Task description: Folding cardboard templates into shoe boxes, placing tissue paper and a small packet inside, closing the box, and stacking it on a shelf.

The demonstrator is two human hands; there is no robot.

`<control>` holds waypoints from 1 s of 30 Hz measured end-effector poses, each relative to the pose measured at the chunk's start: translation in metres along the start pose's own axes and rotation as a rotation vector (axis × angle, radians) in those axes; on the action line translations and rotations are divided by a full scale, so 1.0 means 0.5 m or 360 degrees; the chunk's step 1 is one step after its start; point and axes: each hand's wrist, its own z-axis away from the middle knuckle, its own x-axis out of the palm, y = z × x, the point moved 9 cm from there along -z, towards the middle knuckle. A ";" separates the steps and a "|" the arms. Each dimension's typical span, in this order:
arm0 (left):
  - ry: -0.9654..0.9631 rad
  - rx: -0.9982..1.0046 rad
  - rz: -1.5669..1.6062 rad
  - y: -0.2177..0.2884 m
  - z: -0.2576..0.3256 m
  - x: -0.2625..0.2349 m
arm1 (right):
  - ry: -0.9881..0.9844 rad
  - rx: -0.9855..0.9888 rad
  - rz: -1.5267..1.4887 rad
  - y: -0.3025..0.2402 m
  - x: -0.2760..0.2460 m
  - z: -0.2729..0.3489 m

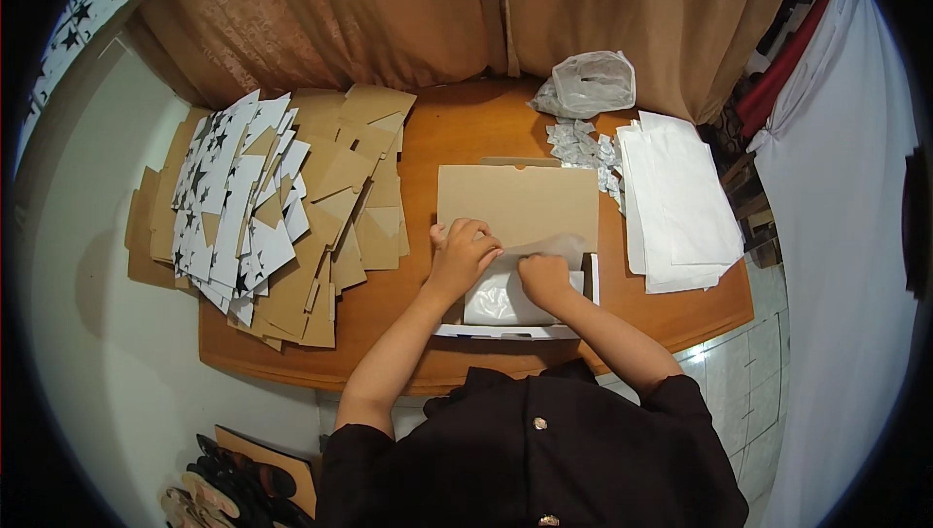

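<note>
Nearest, on the near side of the open box (518, 199), is the person's dark shirt (544, 450), with pale floor tiles (763, 363) to its right and shoes (228, 484) low to its left. The box, with its brown lid raised at the back, stands on the wooden bench (466, 129); inside lie a shiny white packet (505, 301) and a translucent sheet (559, 244). The left hand (464, 252) is over the box's left side, its fingers bent near the sheet's edge; I cannot tell whether they pinch it. The right hand (544, 280) is above the packet, fingers curled into a fist, their grip hidden. Left of the box spread 2 kinds of flat cardboard: star-printed pieces (228, 197) and plain brown pieces (379, 227). To its right lie white sheets (680, 202); behind it, small packets (581, 146) and a clear bag (598, 86). Farther back hangs a brown curtain (389, 3).
</note>
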 end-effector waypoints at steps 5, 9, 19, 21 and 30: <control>-0.0102 0.0160 0.0026 0.030 0.007 0.011 | 0.0353 0.0159 -0.0071 0.030 0.008 0.024; -0.0304 0.0403 0.0030 0.055 0.030 0.027 | 0.0350 0.0107 -0.0223 0.043 0.025 0.054; -0.0824 0.0564 0.0222 0.085 0.109 0.115 | 0.0276 0.0279 -0.1388 0.070 -0.154 0.159; -0.0867 0.0554 0.0245 0.081 0.112 0.128 | 0.0399 0.0186 -0.1374 0.055 -0.132 0.131; -0.1024 0.0180 0.0483 0.052 0.103 0.037 | 0.0523 0.0022 -0.0798 0.034 -0.042 0.089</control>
